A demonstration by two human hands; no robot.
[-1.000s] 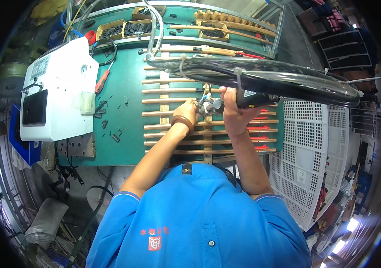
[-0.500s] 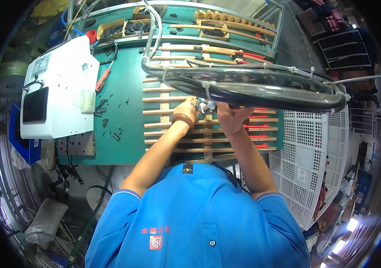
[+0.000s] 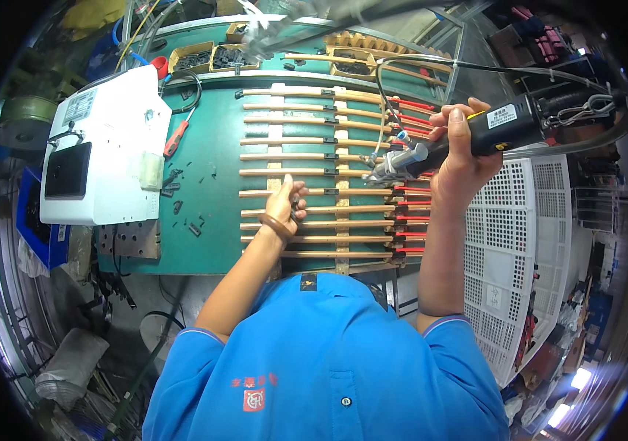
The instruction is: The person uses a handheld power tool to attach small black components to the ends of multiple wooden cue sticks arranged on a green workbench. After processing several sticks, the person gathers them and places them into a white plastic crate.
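Note:
My right hand (image 3: 465, 158) is wrapped around a black powered screwdriver (image 3: 504, 126) with a metal nose, held over the right part of the table. Its tip points left, above a row of wooden strips (image 3: 295, 156). Several strips carry small black clips (image 3: 331, 156), and red pieces (image 3: 413, 203) show at their right ends. Lower left of the tool, my left hand (image 3: 281, 208) hovers over the strips' left half. Its fingers are curled around small dark parts (image 3: 296, 206), whose exact kind I cannot make out. A brown bracelet circles that wrist.
A white machine (image 3: 101, 147) stands at the left of the green table (image 3: 215, 253). Near it lie a red-handled screwdriver (image 3: 176, 138) and scattered black pieces (image 3: 195, 229). Boxes of black parts (image 3: 191, 59) sit on the back shelf. A white perforated crate (image 3: 501, 257) stands right.
My right hand has moved right and up with the powered screwdriver. My left hand has come away from the tool's nose, down and left. The hose bundle has swung off the strips.

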